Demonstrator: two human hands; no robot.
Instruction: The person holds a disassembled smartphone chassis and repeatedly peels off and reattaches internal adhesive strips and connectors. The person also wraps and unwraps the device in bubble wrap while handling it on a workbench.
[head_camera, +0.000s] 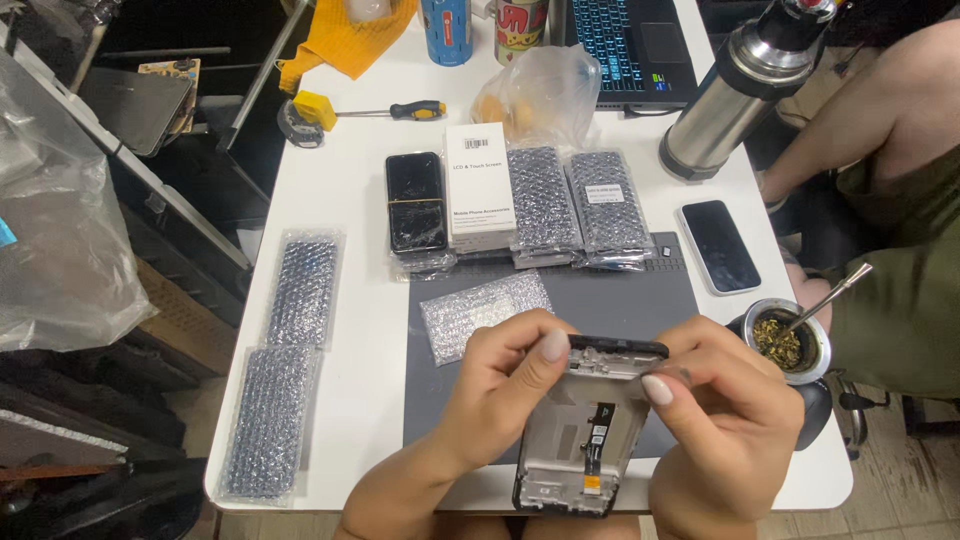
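Note:
A phone screen assembly (585, 430) with its silver inner frame and a black flex cable facing up is held above the near edge of a grey work mat (655, 300). My left hand (500, 385) grips its left side, thumb on the top edge. My right hand (720, 405) grips the right side, thumb pressed on the top right corner. An empty bubble-wrap pouch (475, 312) lies on the mat just beyond my left hand.
Bubble-wrapped parts (575, 205), a white box (478, 185) and a cracked black phone (415, 200) line the mat's far edge. Two wrapped parts (290, 350) lie left. A white-edged phone (718, 245), metal thermos (745, 85), mate cup (790, 345), screwdriver (390, 111), laptop (625, 45) and another person's leg (880, 130) are around.

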